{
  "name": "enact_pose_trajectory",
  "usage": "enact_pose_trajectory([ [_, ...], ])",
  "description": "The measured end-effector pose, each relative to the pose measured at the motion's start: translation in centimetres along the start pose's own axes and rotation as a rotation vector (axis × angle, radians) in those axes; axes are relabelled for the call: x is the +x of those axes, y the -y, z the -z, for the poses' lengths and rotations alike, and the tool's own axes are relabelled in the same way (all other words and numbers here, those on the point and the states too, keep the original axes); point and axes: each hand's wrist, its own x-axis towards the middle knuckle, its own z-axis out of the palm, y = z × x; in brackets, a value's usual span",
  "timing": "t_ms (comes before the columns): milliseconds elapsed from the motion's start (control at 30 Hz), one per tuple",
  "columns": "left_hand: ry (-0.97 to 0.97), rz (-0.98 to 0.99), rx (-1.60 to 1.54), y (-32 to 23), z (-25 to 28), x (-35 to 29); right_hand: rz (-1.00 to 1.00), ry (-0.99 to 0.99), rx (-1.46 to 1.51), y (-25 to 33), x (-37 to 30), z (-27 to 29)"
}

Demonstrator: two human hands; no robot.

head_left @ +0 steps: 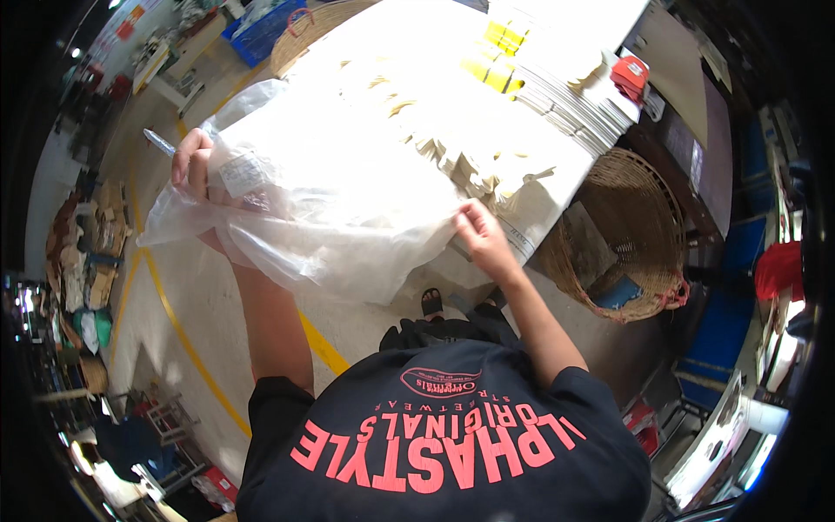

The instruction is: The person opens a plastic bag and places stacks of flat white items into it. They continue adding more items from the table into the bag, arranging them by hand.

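A large translucent plastic bag hangs spread between my hands, over the near left part of the table. My left hand is closed on its left side, fingers curled. A slim silvery, pen-like thing sticks out beyond those fingers; I cannot tell how it is held. Near that hand a white printed label shows on or through the plastic. With thumb and fingers pinched, my right hand grips the bag's right edge beside the table's near edge. Glare hides much of the bag's far part.
The white table bears a row of cream, folded pieces, stacked sheets and yellow-banded bundles. A red item lies at its right. A wicker basket stands on the right, a blue crate far left.
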Motion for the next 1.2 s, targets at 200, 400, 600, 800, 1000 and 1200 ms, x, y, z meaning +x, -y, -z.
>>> enact_pose_trajectory([
  [200,-0.119,0.078,0.38,0.8,4.5,2.5,0.171,-0.391,-0.087,6.5,-3.3,8.0],
  [400,-0.761,-0.138,0.817,7.7,7.2,4.7,0.24,-0.698,-0.043,12.6,-10.4,15.3],
  [600,-0.672,0.125,0.967,17.2,10.4,6.0,0.359,-0.937,0.173,15.5,-18.2,22.0],
  [800,-0.569,0.324,1.153,27.5,10.1,5.7,0.479,-1.248,0.371,14.8,-26.8,29.6],
  [1000,-0.371,0.69,1.232,36.9,8.1,-0.3,0.241,-1.599,0.229,10.9,-31.5,34.7],
  [1200,-0.151,0.989,1.294,45.4,6.1,-8.6,0.286,-1.498,0.708,6.3,-30.7,36.4],
])
